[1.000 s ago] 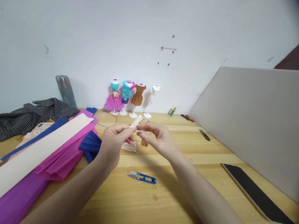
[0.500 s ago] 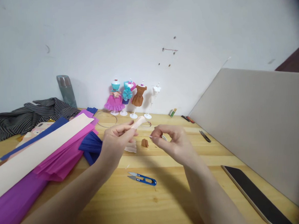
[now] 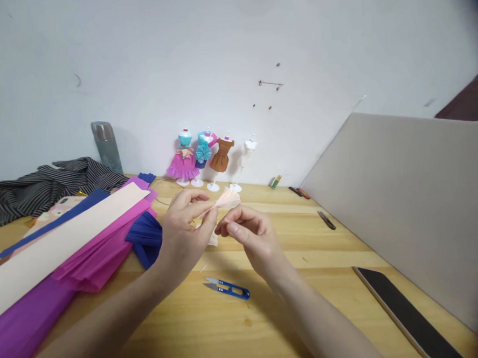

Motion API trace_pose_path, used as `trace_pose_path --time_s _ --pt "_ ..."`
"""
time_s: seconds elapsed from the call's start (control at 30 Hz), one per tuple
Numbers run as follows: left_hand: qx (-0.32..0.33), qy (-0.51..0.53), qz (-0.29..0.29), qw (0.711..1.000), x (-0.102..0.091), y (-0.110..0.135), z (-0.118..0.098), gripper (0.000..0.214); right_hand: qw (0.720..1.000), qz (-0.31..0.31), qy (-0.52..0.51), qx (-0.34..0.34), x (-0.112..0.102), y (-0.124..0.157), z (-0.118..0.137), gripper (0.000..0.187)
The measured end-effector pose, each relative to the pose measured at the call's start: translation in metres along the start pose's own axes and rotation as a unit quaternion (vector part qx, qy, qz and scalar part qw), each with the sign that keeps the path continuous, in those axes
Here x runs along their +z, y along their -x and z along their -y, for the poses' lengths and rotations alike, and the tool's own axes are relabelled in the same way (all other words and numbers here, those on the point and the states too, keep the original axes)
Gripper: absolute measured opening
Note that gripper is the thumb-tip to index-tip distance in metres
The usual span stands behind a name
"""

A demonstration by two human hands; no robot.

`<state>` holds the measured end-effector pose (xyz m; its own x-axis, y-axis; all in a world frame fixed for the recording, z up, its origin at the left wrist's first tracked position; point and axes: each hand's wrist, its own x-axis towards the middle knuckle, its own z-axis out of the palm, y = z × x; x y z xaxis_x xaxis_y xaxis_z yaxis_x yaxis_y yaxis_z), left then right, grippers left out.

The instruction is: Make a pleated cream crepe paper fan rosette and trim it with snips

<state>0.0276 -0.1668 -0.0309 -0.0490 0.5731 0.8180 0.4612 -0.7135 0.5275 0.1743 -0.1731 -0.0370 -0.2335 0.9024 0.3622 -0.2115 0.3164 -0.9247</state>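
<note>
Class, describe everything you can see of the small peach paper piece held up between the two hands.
The peach paper piece is small, pale, crepe-like, pleated and fanned wider at its far end. It is held above the wooden table, pointing away and right. The left hand pinches its narrow end; the right hand is just below, contact unclear.

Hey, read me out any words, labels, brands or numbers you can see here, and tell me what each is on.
No text can be read anywhere.
The small green and yellow item may bear a label, but it is too small and blurred to read.
The flask, the dark phone and the peach paper fan in the left hand show no print.
</note>
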Motion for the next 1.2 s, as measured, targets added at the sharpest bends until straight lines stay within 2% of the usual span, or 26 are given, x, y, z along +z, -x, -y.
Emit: trace_pose_path --time_s 0.37,0.67,0.87,1.0,1.2 --pt "0.065 -0.059 0.024 0.996 -0.001 0.0001 -0.004 0.017 0.998 -0.046 -0.006 0.041 0.0043 -0.0039 -0.0042 0.024" --pt "0.055 -0.058 0.039 0.996 -0.0007 0.0002 -0.0053 0.024 0.998 -0.042 -0.016 0.053 0.0041 -0.0061 -0.0072 0.022" --pt "0.049 -0.024 0.076 0.996 -0.003 -0.0026 -0.0041 0.028 0.998 -0.033 -0.014 0.051 0.0038 -0.0063 -0.0039 0.022" --pt "0.046 -0.006 0.092 0.995 -0.0041 -0.004 -0.0028 0.028 0.997 -0.049 -0.036 0.042 0.0049 -0.0061 -0.0045 0.019" --pt "0.067 -0.01 0.087 0.994 -0.0038 -0.0052 -0.0012 0.026 0.995 -0.069 -0.056 0.045 0.0076 -0.0048 -0.0056 0.017"
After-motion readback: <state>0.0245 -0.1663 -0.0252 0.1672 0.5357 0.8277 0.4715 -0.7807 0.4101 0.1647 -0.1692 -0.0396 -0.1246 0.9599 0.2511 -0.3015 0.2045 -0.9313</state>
